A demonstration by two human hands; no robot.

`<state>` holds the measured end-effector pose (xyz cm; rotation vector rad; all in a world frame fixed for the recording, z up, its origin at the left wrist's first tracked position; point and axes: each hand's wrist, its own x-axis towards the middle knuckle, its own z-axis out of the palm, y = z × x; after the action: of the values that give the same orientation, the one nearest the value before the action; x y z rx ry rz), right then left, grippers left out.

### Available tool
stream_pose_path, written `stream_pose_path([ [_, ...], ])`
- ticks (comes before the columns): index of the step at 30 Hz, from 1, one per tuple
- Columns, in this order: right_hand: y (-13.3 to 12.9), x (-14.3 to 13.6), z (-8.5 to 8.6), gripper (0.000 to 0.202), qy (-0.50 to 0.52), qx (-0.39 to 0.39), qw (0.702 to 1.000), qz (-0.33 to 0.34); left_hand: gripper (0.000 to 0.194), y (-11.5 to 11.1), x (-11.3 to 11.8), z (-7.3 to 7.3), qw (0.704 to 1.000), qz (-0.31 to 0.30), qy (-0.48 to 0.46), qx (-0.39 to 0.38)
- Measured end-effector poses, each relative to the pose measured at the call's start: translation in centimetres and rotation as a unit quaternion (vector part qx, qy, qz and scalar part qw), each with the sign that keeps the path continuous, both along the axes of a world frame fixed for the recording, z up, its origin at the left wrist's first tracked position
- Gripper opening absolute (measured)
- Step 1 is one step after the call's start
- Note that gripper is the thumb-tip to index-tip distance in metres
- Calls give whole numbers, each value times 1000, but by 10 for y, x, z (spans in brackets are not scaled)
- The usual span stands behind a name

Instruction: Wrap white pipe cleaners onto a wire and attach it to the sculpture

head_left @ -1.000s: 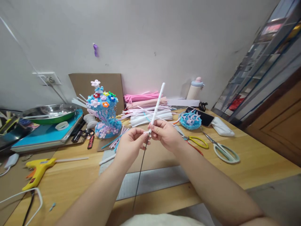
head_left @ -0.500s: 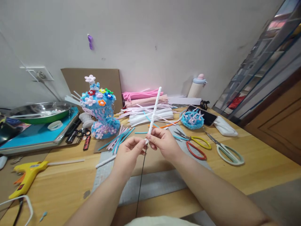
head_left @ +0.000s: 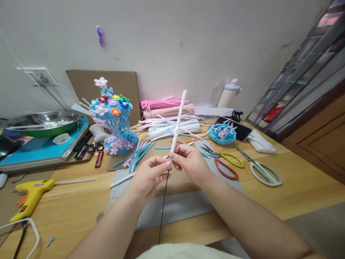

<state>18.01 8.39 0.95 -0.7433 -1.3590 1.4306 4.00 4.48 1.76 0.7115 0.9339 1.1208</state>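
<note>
A white fuzzy stick (head_left: 179, 120), wrapped around a thin dark wire (head_left: 163, 208), stands nearly upright, leaning slightly right, in front of me. My right hand (head_left: 188, 162) pinches the lower part of the white wrapping between thumb and fingers. Just to its left, my left hand (head_left: 152, 176) pinches at the bottom end of the wrapping, where the bare wire comes out and runs down toward my lap. The fingertips of both hands nearly meet and partly cover that end. Another white fuzzy piece (head_left: 122, 180) lies on the grey mat behind my left hand.
A blue flowered ornament (head_left: 111, 108), stem bundles (head_left: 175, 129) and a blue round piece (head_left: 222, 133) stand at the back. Red-and-yellow pliers (head_left: 226, 169) and pale green scissors (head_left: 265, 174) lie right. A yellow glue gun (head_left: 33, 196) lies left, below a metal pan (head_left: 43, 124).
The white-wrapped stick and both hands stay together, with the stick's top a little higher in view. Slightly more wrapping shows above my right fingers. The camera view has shifted slightly.
</note>
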Motion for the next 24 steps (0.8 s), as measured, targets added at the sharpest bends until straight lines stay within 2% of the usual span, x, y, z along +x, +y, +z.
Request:
stream_pose_path([
  [8, 0, 1, -1, 30, -1, -6, 1000, 5, 27, 0, 3, -2, 1000, 2, 4, 28],
  [15, 1, 2, -1, 30, -6, -13, 1000, -6, 27, 0, 1, -3, 996, -63, 57, -11],
  [20, 5, 2, -4, 30, -14, -21, 1000, -15, 32, -1, 0, -3, 995, -52, 89, -16],
  [24, 8, -2, -12, 30, -25, -35, 999, -13, 35, 0, 2, -13, 994, -29, 106, -21],
])
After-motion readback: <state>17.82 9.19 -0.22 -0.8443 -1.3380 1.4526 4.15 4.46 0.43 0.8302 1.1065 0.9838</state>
